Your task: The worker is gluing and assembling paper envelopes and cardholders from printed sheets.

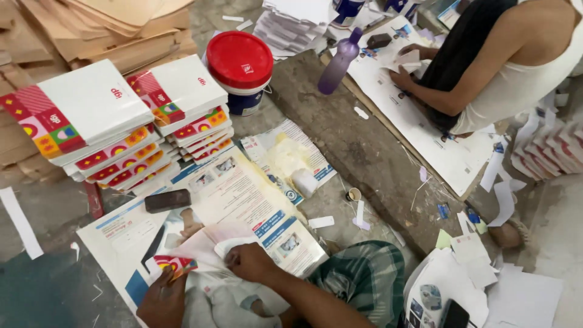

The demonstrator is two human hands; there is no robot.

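My left hand [163,299] presses down on a white booklet with a red and yellow patterned corner [173,265] at the bottom left. My right hand [249,261] pinches a white cloth or wad [229,246] against the pink inner page [203,243] of that booklet. Both rest on a large printed sheet [243,194] spread on the floor. A dark phone [167,200] lies on the sheet above my hands.
Two stacks of white booklets [97,118] [182,97] stand at the back left. Behind them sits a red-lidded tub [240,67]. A glue-smeared paper with a white lump [291,164] lies centre. A purple bottle [337,61] and another person [498,67] working on sheets are at right.
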